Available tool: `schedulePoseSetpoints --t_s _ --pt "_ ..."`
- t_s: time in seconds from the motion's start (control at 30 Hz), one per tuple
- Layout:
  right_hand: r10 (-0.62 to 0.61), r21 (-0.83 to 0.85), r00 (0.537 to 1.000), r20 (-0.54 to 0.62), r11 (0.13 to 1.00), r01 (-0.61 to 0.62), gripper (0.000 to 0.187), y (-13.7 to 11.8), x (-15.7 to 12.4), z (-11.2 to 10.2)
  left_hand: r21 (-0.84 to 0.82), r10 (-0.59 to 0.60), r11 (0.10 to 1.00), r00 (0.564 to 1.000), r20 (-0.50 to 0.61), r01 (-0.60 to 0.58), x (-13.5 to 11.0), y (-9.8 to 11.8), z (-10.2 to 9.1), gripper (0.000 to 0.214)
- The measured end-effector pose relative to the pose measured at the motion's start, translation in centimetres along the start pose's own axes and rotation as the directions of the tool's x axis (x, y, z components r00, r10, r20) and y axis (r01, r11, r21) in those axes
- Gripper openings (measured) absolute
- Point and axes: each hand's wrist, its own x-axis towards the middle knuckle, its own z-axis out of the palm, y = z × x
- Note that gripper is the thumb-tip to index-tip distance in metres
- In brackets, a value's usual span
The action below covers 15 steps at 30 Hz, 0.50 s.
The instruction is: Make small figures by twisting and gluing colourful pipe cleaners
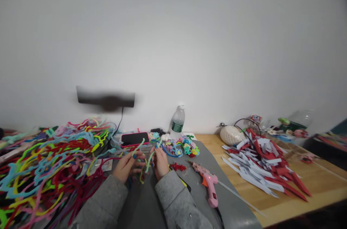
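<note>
My left hand (128, 167) and my right hand (160, 162) are close together above a grey mat (146, 207). Between the left thumb and fingers is a pale green pipe cleaner (140, 146), its end pointing up and right. The right fingers pinch another pale green length of pipe cleaner (149, 162), which hangs down toward the left hand. Whether the two lengths are joined is unclear. Below them dangles a yellow-green pipe cleaner (141, 177), partly hidden by the fingers. A red pipe cleaner piece (178, 167) lies just right of the right hand.
A heap of colourful pipe cleaners (51, 164) spreads over the left side. Behind my hands are a phone (135, 138), a bottle (178, 122) and small pipe cleaner flowers (187, 146). At right lie a pink glue gun (208, 182) and red and white strips (262, 164).
</note>
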Motion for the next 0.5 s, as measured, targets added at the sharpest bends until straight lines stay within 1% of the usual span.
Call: schedulePoseSetpoints --t_s 0.07,0.13,0.2,0.23,0.33,0.4,0.47,0.5 --pt "0.002 0.089 0.998 -0.059 0.996 0.003 0.028 0.5 0.1 -0.5 0.010 0.061 0.998 0.998 -0.003 -0.061 0.0 0.2 0.0 0.037" --pt "0.007 0.227 0.995 -0.098 0.974 0.016 0.028 0.6 0.3 -1.0 0.032 0.120 0.992 0.992 -0.029 -0.119 0.0 0.6 -0.1 0.040" --pt "0.019 0.368 0.995 -0.102 0.930 0.020 0.029 0.5 0.4 -1.3 0.018 0.130 0.991 0.989 -0.072 -0.129 -0.1 1.1 -0.3 0.038" --pt "0.023 0.409 0.996 -0.091 0.912 0.017 0.030 0.4 0.4 -1.4 -0.009 0.119 0.993 0.989 -0.091 -0.120 -0.1 1.3 -0.4 0.037" --pt "0.012 0.404 0.999 -0.050 0.915 0.009 0.030 0.3 0.2 -1.4 -0.106 0.074 0.991 0.991 -0.108 -0.086 0.0 1.7 -0.7 0.033" --pt "-0.012 0.368 1.000 -0.029 0.930 0.022 0.031 0.3 0.1 -1.3 -0.151 0.075 0.984 0.992 -0.101 -0.090 0.0 1.8 -0.9 0.032" --pt "-0.046 0.327 0.999 -0.007 0.944 0.046 0.033 0.5 0.1 -1.3 -0.189 0.101 0.974 0.988 -0.113 -0.122 0.0 1.8 -0.9 0.038" --pt "-0.062 0.305 0.998 0.010 0.951 0.056 0.033 0.6 0.1 -1.4 -0.205 0.109 0.970 0.986 -0.124 -0.133 0.0 1.8 -0.9 0.044"
